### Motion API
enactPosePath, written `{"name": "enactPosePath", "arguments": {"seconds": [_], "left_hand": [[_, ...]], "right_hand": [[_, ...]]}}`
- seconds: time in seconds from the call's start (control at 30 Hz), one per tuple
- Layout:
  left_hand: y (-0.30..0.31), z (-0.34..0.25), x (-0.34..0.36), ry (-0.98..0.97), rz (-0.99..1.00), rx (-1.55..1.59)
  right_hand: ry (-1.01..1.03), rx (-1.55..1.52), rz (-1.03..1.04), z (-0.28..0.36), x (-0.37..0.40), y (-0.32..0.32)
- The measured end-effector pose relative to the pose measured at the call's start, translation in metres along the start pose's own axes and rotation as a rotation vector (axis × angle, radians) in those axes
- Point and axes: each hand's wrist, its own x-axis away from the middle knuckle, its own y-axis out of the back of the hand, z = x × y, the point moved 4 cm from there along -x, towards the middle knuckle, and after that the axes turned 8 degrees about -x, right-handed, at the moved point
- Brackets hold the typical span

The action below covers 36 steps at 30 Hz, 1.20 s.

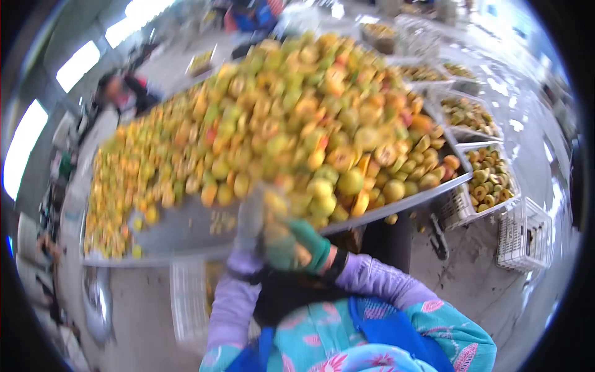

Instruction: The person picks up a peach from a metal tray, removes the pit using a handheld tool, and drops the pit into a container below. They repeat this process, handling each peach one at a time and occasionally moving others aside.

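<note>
A large heap of yellow and greenish peaches (291, 111), many cut in halves, lies on a metal table (186, 229) in front of me. My left hand (250, 217), in a greyish glove, is at the table's near edge beside blurred yellow fruit; motion smears its fingers. My right hand (307, 245), in a green glove, is close beside it with fingers curled. A piece of peach (302, 255) shows at that glove. The two hands are nearly together, and what lies between them is too blurred to make out.
White crates of cut peaches (489, 180) stand at the table's right, with another white crate (525, 239) nearby. A white crate (189, 297) sits below the near edge. A dark tool-like object (439, 239) lies on the floor. Another person (127, 93) is at the far left.
</note>
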Motion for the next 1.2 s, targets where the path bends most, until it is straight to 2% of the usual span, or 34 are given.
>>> {"name": "enactPosePath", "arguments": {"seconds": [0.03,0.1,0.13,0.17,0.2,0.27,0.33,0.4,0.47,0.57,0.6,0.67,0.7,0.73,0.8,0.83,0.9,1.0,1.03,1.13,1.2], "left_hand": [[-0.002,-0.009,0.022,0.045,-0.205,0.120],[0.009,-0.020,0.070,0.127,-0.461,0.453],[0.018,-0.023,0.088,0.153,-0.495,0.684],[0.065,-0.003,0.113,0.151,-0.504,0.556],[0.088,-0.013,0.133,0.168,-0.654,0.211],[0.137,-0.022,0.142,0.342,-0.478,-1.025],[0.145,-0.032,0.110,0.197,-0.509,-1.634],[0.152,-0.042,0.044,0.181,-0.510,-1.421],[0.165,-0.019,-0.022,-0.079,-0.433,-1.733],[0.195,0.026,-0.080,0.235,-0.238,-1.709],[0.202,0.019,-0.085,0.193,-0.151,-1.642],[0.229,0.035,-0.074,0.220,-0.233,-0.768],[0.181,0.004,-0.037,0.061,-0.197,-0.561],[0.150,-0.008,-0.015,0.001,-0.193,-0.435],[0.105,-0.020,0.018,-0.128,-0.203,-0.167],[0.090,-0.021,0.028,-0.086,-0.193,0.019],[0.065,-0.020,0.039,-0.014,-0.158,0.395],[0.047,-0.015,0.040,-0.175,-0.194,0.275],[0.045,-0.015,0.040,-0.292,-0.264,-0.113],[0.022,-0.038,0.049,-0.551,-0.448,-1.011],[0.026,-0.025,0.047,-0.357,-0.493,-0.384]], "right_hand": [[-0.050,0.057,-0.003,-0.007,0.002,-0.002],[-0.161,0.143,0.055,-0.022,0.009,-0.010],[-0.213,0.186,0.114,-0.026,0.016,-0.016],[-0.190,0.299,-0.005,-0.026,0.028,-0.019],[-0.221,0.309,-0.074,-0.020,0.039,-0.008],[-0.137,0.173,-0.436,0.002,0.050,0.042],[-0.145,0.261,-0.451,-0.001,0.053,0.052],[-0.121,0.312,-0.468,-0.001,0.047,0.051],[-0.044,0.320,-0.496,0.001,0.042,0.038],[0.142,0.539,-0.609,0.011,0.045,0.049],[0.183,0.675,-0.627,0.018,0.045,0.040],[0.231,0.911,-0.663,0.023,0.046,0.018],[0.297,1.000,-0.697,0.024,0.038,0.011],[0.435,1.259,-0.712,0.030,0.025,0.015],[0.505,1.630,-0.657,0.031,-0.001,0.012],[0.585,1.875,-0.600,0.029,-0.010,0.002],[0.563,1.950,-0.611,0.026,-0.023,-0.002],[0.570,2.014,-0.628,0.027,-0.025,0.000],[0.579,2.007,-0.633,0.027,-0.022,0.000],[0.607,1.931,-0.631,0.024,-0.015,0.002],[0.614,1.880,-0.620,0.021,-0.014,0.003]]}}
